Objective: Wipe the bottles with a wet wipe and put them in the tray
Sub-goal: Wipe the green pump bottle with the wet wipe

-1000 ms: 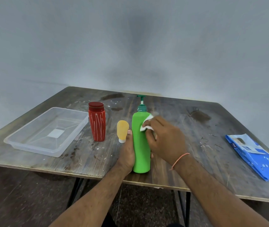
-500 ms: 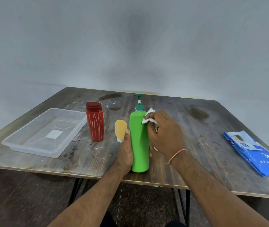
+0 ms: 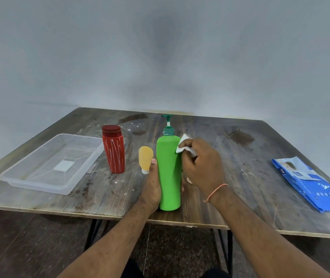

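Wiping of the green pump bottle (image 3: 169,173) in progress, near the front edge of the wooden table (image 3: 240,157). The left hand (image 3: 151,187) wraps the bottle's lower body from the left, thumb up along the side, and steadies it upright on the tabletop. The right hand (image 3: 202,167) pinches a folded white wet wipe (image 3: 183,146) between thumb and fingertips and presses it against the bottle's upper right shoulder, just below the pump collar. Compared with the views of a second and half a second ago, the wipe has travelled from the front of the bottle's upper body round to its right flank, and the right hand now sits further to the right of the bottle, while the left hand's hold looks unchanged. This suggests that the cleaning stroke is working around the circumference near the top, with the lower body and far side probably still to be covered. The clear plastic tray (image 3: 39,183) at the left holds no bottles. The red bottle (image 3: 114,150) stands between tray and green bottle, and the small yellow bottle (image 3: 145,159) stands cap-down just beside the left thumb; neither is being touched. A blue wipes packet (image 3: 310,185) lies well apart at the right edge.
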